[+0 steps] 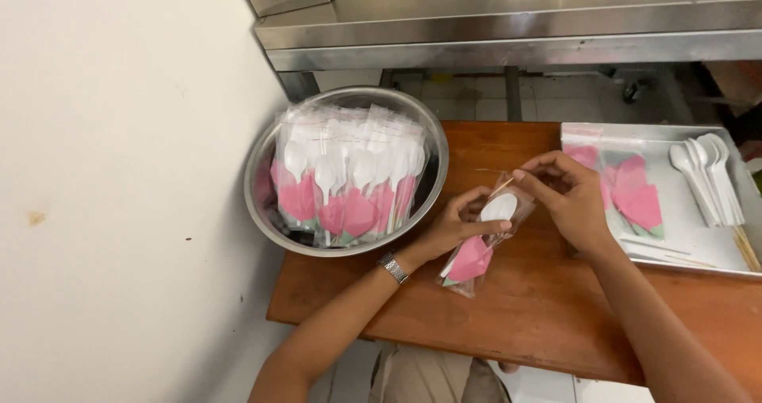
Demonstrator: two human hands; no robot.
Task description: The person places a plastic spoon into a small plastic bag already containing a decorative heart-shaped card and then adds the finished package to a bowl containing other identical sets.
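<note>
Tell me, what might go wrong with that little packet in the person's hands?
The toothpick pokes out of the clear bag at its open end, so it could slip out or prick the plastic while the right hand works there. The left hand pinches only one side, so the white spoon and pink napkin might slide.

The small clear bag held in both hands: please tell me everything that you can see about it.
The clear bag is a narrow pouch of thin, glossy plastic. Inside are a white plastic spoon, bowl toward the open top, and a folded pink napkin with a green edge at the bottom. It lies tilted over the wooden table. The left hand holds its side; the right hand pinches its top, where a thin wooden stick pokes out.
</note>
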